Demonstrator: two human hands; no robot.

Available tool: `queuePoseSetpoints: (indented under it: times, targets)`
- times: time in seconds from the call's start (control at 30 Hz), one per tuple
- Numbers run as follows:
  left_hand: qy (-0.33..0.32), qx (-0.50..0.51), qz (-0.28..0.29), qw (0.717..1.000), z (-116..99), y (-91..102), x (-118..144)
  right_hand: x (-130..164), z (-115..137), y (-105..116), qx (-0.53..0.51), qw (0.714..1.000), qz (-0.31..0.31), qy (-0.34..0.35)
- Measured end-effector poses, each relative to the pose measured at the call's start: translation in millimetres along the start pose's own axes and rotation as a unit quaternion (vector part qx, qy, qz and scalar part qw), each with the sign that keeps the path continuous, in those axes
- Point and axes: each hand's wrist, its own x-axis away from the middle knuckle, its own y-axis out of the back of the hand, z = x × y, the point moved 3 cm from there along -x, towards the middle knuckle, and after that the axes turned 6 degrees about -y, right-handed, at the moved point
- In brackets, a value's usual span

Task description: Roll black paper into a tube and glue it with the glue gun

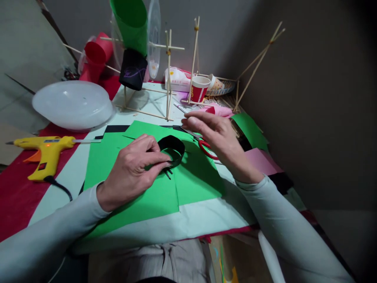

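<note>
My left hand (134, 167) pinches a curled black paper strip (173, 146) over green paper sheets (191, 177) in the middle of the table. The strip forms a loop, and its ends meet between my thumb and fingers. My right hand (216, 137) hovers just right of the loop with fingers stretched out, holding nothing. Red-handled scissors (206, 148) lie on the green paper under my right hand, partly hidden by it.
A yellow glue gun (47, 151) with a cord lies at the left. A white plastic dome (72, 104) sits behind it. A stick frame (168, 70) with green, red and black paper cups stands at the back, near a red paper cup (199, 88). Pink paper (260, 161) lies right.
</note>
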Motion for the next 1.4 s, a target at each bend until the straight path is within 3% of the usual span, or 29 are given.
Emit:
queuePoseSetpoints:
  times: [0.17, 0.37, 0.47, 0.6, 0.7, 0.83, 1.13, 1.4]
  targets:
    - [0.056, 0.068, 0.013, 0.996, 11.9, 18.3, -5.4, -3.6, -2.3, 15.8, -0.074, 0.996, -0.048, 0.024]
    - [0.123, 0.187, 0.021, 0.974, 25.4, 45.6, -12.5, -0.2, -2.7, 5.9, -0.049, 0.998, -0.036, 0.017]
    - [0.132, 0.201, 0.033, 0.97, 27.8, 49.4, -13.7, 5.7, 2.8, -2.4, -0.031, 0.999, 0.019, 0.029]
    - [0.131, 0.194, 0.042, 0.971, 27.9, 49.2, -12.6, 18.0, 15.8, -17.4, 0.001, 0.985, 0.162, 0.067]
    - [0.125, 0.177, 0.042, 0.975, 26.7, 48.7, -11.5, 24.7, 22.3, -26.2, 0.067, 0.97, 0.202, 0.118]
    - [0.122, 0.138, 0.051, 0.982, 23.2, 45.0, -11.2, 27.1, 21.8, -32.0, 0.111, 0.965, 0.175, 0.159]
    - [0.115, 0.054, 0.052, 0.991, 16.2, 35.7, -11.2, 32.8, 15.1, -39.0, 0.118, 0.977, 0.11, 0.137]
    - [0.101, 0.038, 0.056, 0.993, 15.6, 25.5, -7.6, 31.2, 13.5, -38.8, 0.161, 0.971, 0.111, 0.138]
